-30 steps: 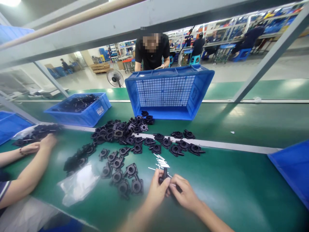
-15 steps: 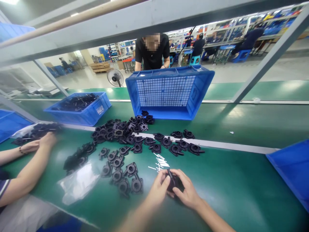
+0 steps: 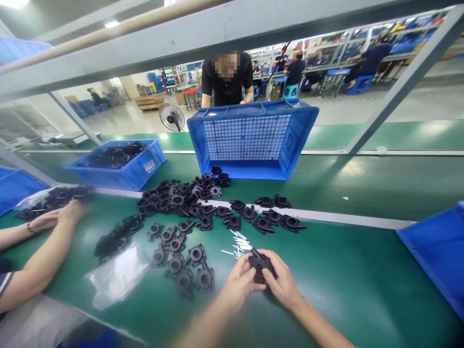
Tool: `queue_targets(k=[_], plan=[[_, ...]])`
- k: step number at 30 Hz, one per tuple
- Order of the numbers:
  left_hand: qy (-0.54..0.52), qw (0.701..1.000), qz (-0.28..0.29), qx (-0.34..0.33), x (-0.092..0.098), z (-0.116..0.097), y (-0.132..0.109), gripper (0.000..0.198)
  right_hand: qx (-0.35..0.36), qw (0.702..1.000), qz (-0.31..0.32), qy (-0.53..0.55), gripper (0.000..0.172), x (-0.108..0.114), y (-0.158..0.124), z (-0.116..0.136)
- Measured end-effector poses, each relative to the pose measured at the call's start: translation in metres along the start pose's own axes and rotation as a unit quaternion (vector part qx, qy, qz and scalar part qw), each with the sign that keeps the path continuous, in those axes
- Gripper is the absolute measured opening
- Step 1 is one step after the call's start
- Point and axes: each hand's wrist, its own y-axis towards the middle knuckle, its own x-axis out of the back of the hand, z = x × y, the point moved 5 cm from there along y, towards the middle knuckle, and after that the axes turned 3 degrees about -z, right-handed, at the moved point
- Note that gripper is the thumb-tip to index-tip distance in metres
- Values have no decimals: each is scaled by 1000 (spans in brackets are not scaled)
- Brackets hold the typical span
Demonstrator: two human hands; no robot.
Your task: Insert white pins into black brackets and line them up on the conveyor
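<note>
My left hand (image 3: 237, 285) and my right hand (image 3: 281, 280) meet over the green table (image 3: 344, 270) and together grip one black plastic pump housing (image 3: 260, 265). Just beyond my fingers lies a small scatter of thin white pins (image 3: 239, 242). Several more black housings (image 3: 188, 263) lie loose to the left of my hands, and a denser heap of black housings (image 3: 181, 198) spreads toward the tilted blue crate (image 3: 250, 137).
A co-worker's arms (image 3: 39, 246) rest at the left beside a clear plastic bag (image 3: 116, 275). A blue bin of black parts (image 3: 116, 162) stands at back left. Another blue crate (image 3: 438, 251) sits at the right edge. A person in black (image 3: 226, 77) stands behind the tilted crate.
The housing has turned in my hands, from held on edge to flat between both hands, and my right hand has closed in around it.
</note>
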Motion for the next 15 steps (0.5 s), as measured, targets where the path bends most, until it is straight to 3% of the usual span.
queue_targets(k=[3,7,11,15], plan=[[-18,1000,-12,7,0,1,1,50,19,998,-4,-56,40,-2,-1,1],[-28,999,-14,19,-1,1,1,53,-10,995,-24,-92,36,4,3,-3],[1,1000,-11,6,0,0,0,52,-26,990,-76,-120,38,31,9,-10],[40,999,-10,9,7,10,6,53,-45,972,-142,-180,40,65,-2,-24]])
